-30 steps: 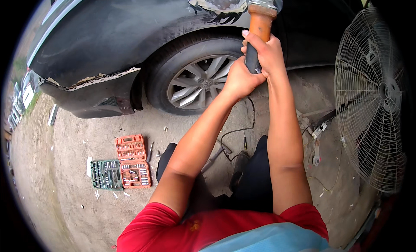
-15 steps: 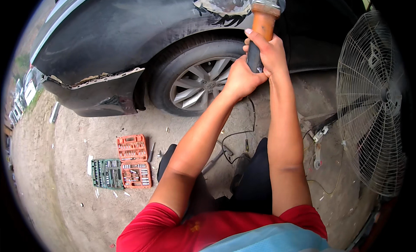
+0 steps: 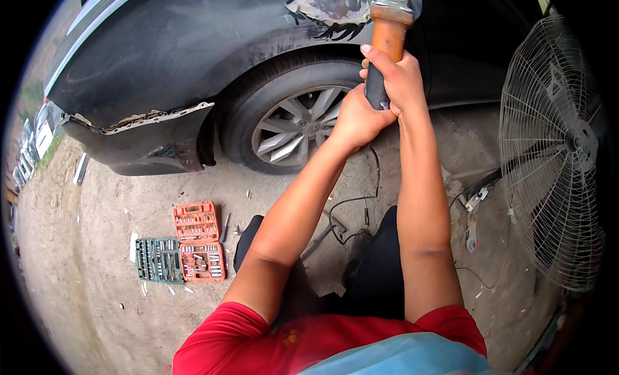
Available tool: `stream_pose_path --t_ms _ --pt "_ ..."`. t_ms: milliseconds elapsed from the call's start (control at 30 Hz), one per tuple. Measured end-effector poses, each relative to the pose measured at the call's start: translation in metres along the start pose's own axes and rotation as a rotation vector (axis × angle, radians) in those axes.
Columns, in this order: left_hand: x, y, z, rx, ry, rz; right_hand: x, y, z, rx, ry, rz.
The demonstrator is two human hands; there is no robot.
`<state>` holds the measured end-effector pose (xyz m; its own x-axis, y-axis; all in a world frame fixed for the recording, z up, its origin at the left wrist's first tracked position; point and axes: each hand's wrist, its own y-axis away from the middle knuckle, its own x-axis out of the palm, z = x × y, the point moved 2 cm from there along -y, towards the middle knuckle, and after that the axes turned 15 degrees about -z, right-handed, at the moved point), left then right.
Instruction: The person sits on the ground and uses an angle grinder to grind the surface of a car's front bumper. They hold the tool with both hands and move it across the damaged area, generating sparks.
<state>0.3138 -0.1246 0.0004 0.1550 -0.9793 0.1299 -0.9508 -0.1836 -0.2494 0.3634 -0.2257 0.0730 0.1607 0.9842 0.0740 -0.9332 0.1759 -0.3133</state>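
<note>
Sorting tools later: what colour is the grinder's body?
Orange, on the grinder held by both hands, head view.

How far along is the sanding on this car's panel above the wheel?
A patch of bare, pale surface already shows on the dark car body above the wheel. In hand: both hands, left hand and right hand, grip the orange-bodied angle grinder at that patch. Dark paint around the ragged edges remains; the torn bumper edge looks untouched.
</note>
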Motion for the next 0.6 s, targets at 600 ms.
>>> stream_pose_path --t_ms 600 --pt "0.000 -0.005 0.000 0.008 -0.043 -0.020 -0.003 0.000 -0.005 0.018 -0.056 -0.013"
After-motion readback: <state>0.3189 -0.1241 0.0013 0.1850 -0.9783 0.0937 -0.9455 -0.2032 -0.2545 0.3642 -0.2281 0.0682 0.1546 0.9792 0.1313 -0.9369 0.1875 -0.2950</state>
